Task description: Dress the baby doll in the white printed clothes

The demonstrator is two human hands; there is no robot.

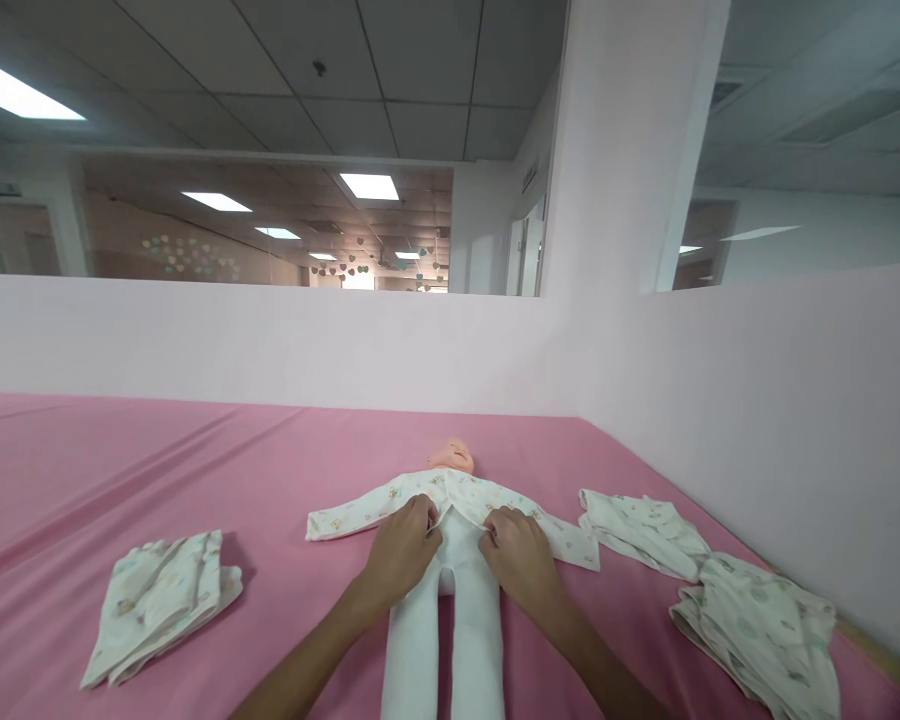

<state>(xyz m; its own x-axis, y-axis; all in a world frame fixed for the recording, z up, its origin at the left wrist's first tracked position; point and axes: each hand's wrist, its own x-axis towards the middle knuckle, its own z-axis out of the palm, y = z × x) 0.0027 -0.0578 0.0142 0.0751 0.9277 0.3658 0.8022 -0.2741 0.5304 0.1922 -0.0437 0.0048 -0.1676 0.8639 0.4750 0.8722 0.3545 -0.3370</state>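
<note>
Broadly spread below a white wall point(270, 345), a pink-covered surface point(300, 610) carries a doll point(411, 650), stretched out with its head away from me and white legs toward me. A pale printed shirt point(401, 488) lies over its shoulders and chest, sleeves reaching to both sides; whether arms fill them, I cannot tell. Folded cloths flank it, a pair point(772, 625) on my right and a single one point(165, 590) on my left. My left grip point(403, 550) is pinched on one front edge of the shirt, my right grip point(521, 557) on the other; the edges part over the belly. Good handling, I judge, means drawing both sides evenly, pinching lightly, and smoothing without tugging the neck.
</note>
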